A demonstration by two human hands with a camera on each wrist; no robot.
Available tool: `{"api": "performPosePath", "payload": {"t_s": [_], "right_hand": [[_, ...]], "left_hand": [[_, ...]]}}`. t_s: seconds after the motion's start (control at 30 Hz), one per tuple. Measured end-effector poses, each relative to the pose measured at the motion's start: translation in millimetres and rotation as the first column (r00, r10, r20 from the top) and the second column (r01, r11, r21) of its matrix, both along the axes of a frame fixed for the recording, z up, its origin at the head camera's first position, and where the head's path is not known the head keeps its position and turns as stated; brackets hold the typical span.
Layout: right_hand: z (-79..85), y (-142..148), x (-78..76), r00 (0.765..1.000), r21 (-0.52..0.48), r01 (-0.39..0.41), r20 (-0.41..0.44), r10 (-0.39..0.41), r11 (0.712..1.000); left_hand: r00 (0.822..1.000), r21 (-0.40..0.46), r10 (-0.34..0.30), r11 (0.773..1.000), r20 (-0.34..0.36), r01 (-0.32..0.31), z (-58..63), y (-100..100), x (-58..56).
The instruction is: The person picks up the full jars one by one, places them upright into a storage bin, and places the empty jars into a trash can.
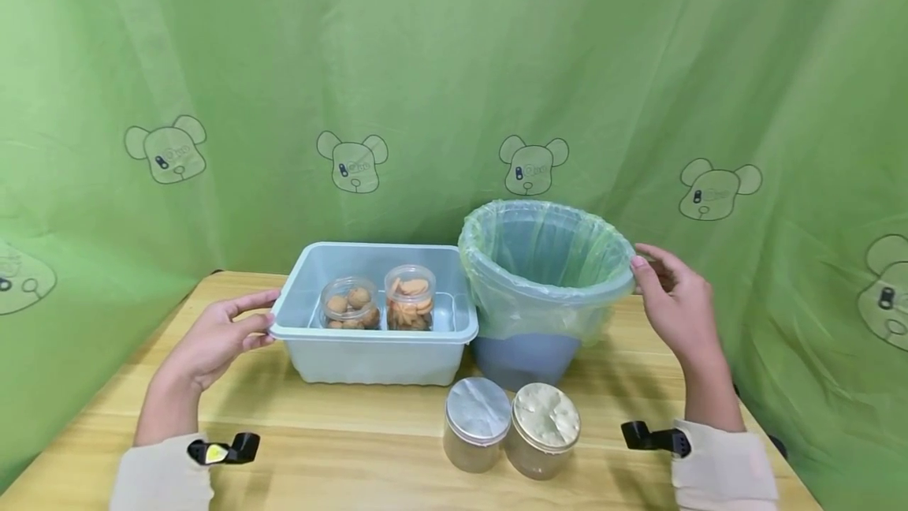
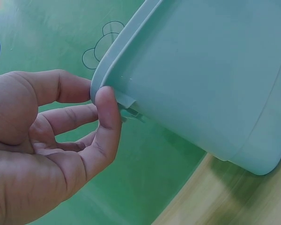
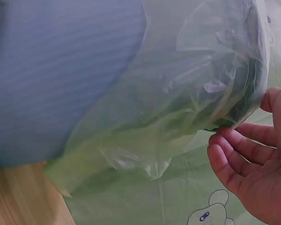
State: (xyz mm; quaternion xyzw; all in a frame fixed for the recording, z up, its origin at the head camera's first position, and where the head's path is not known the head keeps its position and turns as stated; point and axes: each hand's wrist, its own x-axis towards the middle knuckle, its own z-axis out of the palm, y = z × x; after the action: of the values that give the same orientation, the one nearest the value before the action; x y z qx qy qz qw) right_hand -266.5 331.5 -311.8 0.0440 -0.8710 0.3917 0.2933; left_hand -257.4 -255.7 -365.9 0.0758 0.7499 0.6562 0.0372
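A light blue plastic basin (image 1: 376, 361) stands on the table. My left hand (image 1: 213, 341) pinches the basin's left rim; the left wrist view shows thumb and forefinger at the rim corner (image 2: 113, 58). Right of the basin, a blue trash bin (image 1: 521, 357) is lined with a translucent green bag (image 1: 553, 312) folded over its rim and hanging down outside. With my right hand (image 1: 677, 306) I hold the bin's right rim through the bag, thumb on the edge and fingers (image 3: 243, 145) beneath. Inside the basin sit a jar of round brown balls (image 1: 349, 306) and a jar of orange-brown snack pieces (image 1: 410, 302).
Two clear jars stand in front of the bin, one with a silver top (image 1: 478, 408), the other with a pale gold one (image 1: 546, 416). A green curtain (image 1: 440, 61) with mouse drawings hangs behind the wooden table (image 1: 340, 448).
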Motion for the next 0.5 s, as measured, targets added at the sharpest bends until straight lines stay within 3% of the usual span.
{"api": "performPosePath", "payload": {"t_s": [0.13, 0.27, 0.5], "right_hand": [[-4.5, -1.5, -0.8, 0.998, -0.15, -0.051, 0.012, 0.053, 0.987], [-6.4, -2.3, 1.6, 0.996, -0.295, -0.069, 0.034, 0.082, 0.953], [-4.0, -3.5, 3.6, 0.993, -0.405, -0.091, 0.034, 0.115, 0.91]], "left_hand": [[1.0, -0.002, 0.001, 1.0, 0.001, -0.001, 0.0, 0.8, 0.0], [1.0, -0.006, 0.002, 1.0, -0.005, -0.002, 0.7, 1.7, 0.0], [1.0, -0.024, 0.012, 1.0, -0.011, -0.012, 2.6, 3.0, 1.9]]}}
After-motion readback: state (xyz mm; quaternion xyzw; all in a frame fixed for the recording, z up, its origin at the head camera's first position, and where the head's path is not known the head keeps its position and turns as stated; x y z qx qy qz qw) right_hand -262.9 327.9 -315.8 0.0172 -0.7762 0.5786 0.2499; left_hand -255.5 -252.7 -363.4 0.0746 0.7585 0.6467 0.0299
